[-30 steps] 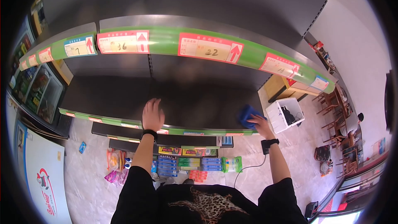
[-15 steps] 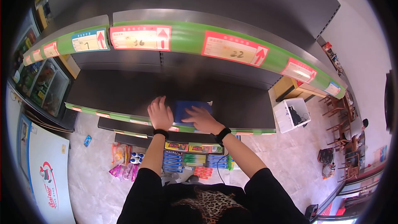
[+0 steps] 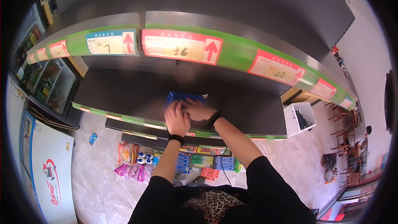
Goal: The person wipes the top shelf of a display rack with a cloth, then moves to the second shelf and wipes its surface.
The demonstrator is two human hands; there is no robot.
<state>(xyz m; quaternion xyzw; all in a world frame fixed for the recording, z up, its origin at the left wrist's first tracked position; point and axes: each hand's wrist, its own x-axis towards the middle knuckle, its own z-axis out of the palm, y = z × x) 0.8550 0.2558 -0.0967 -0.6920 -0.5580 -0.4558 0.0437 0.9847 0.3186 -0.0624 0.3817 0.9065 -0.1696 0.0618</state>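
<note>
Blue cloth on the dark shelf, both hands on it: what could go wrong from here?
1. Both hands, left hand and right hand, press the blue cloth near the shelf's front edge; a pull toward the body could drag it off onto the floor.
2. The upper shelf's label strip juts out above the hands; lifting them quickly might knock a price tag loose.
3. Packets on the floor lie beside the feet, a possible trip hazard.

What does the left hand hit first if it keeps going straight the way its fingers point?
Probably the blue cloth: the left hand points up-shelf with its fingertips at the cloth's near edge, beside the right hand. Beyond lies bare dark shelf; depth is unclear.
</note>
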